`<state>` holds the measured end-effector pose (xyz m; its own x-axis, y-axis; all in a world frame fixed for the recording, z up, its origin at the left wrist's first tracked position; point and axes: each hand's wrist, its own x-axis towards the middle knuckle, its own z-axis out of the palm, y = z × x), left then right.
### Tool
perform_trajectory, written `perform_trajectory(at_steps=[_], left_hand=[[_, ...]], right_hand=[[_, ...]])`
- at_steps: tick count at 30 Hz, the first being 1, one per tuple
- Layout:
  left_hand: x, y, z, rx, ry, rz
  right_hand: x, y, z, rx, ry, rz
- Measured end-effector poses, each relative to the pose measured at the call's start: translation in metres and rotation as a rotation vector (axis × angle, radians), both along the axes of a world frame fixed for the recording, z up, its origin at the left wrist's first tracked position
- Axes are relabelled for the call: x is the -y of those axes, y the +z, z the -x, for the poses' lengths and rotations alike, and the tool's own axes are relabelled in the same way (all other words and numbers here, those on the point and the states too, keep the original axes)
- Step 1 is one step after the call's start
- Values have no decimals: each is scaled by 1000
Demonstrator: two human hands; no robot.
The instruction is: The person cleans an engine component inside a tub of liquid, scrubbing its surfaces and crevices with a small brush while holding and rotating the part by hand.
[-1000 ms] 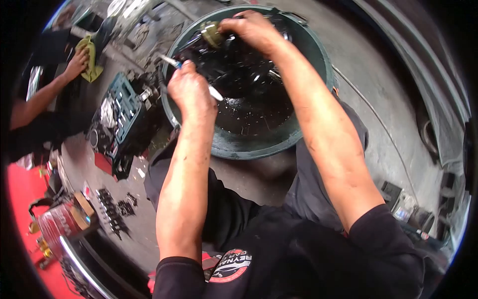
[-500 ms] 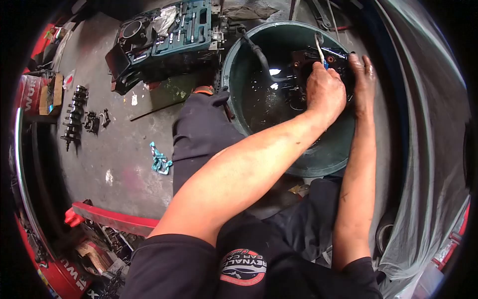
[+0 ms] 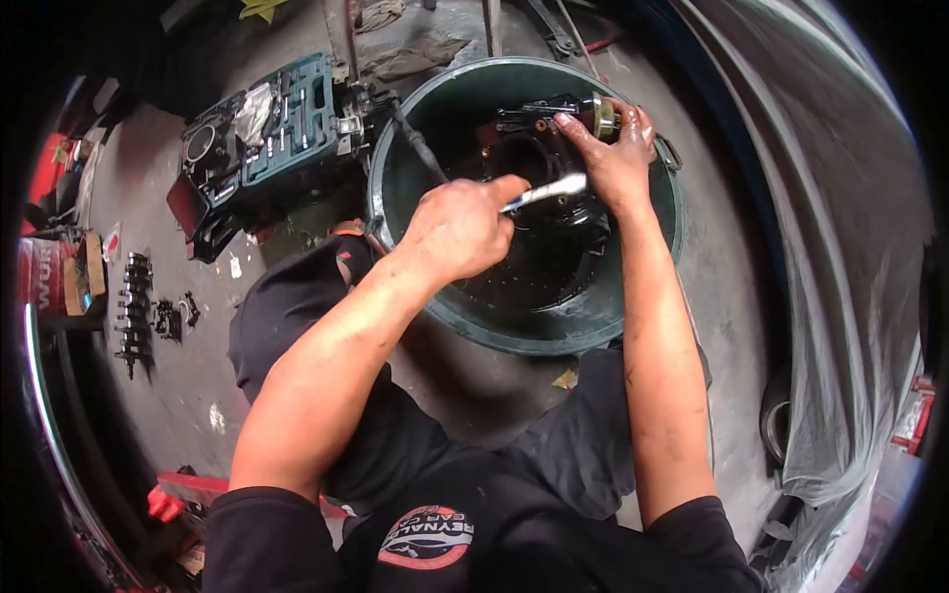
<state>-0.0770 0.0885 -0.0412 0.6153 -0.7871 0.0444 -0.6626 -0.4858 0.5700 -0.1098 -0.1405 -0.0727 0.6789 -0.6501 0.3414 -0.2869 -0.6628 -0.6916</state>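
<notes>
A dark metal engine part (image 3: 554, 158) is in a large green tub (image 3: 474, 341). It stands partly over dark liquid, and its lower side is hidden. My right hand (image 3: 621, 163) grips its upper right end, thumb on top and fingers around a yellowish round piece (image 3: 604, 117). In my closed left hand (image 3: 460, 227) is a slim white-and-blue brush (image 3: 554, 190), its pale end pointing right across the front of the part. Motion blurs that end. A black hose (image 3: 420, 148) hangs over the tub's left rim.
Left of the tub, a socket set case (image 3: 287, 124) rests on an engine block (image 3: 316, 183). A crankshaft (image 3: 133, 311) and small metal parts (image 3: 170, 316) lie on the floor. Plastic sheeting (image 3: 840, 247) hangs at the right. My knees flank the tub's near side.
My left hand has moved left and down with the brush, which now points right instead of up. My right hand has gone from a blurred, raised position at the part's side to gripping its end.
</notes>
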Motion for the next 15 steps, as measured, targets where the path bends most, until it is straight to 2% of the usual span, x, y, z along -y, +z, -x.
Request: perform_trajectory(at_steps=[1, 4, 8, 12, 13, 15], left_hand=[[4, -2, -4, 8, -64, -188], [16, 2, -13, 53, -61, -451], [40, -10, -32, 44, -123, -518], [24, -10, -26, -86, -214, -356], [18, 2, -23, -188, -208, -356], [10, 8, -20, -117, -203, -420]], right_hand=[[-1, -1, -1, -11, -7, 6], [-1, 0, 0, -25, -10, -6], [-2, -2, 1, -43, -15, -2], [-3, -1, -1, -15, -8, -18], [-3, -1, 0, -21, -15, -9], [-5, -4, 2, -7, -36, -5]])
